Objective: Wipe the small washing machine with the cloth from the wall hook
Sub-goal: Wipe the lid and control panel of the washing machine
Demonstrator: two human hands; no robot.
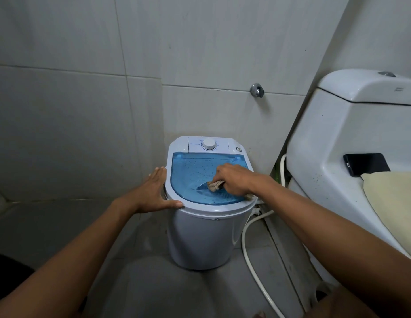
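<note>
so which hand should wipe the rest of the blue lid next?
Right. The right hand already grips the cloth on the blue lid. The left hand lies flat on the washing machine rim, probably steadying it.

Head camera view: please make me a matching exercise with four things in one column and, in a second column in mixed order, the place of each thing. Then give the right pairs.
Things:
1. cloth
2. left hand
3. black phone
4. white dial

Places:
A. on the toilet, beside a beige towel
B. flat against the left rim of the washing machine
C. on the control panel behind the blue lid
D. bunched in the right hand, pressed on the blue lid

Pairs: 1-D, 2-B, 3-A, 4-C
</note>
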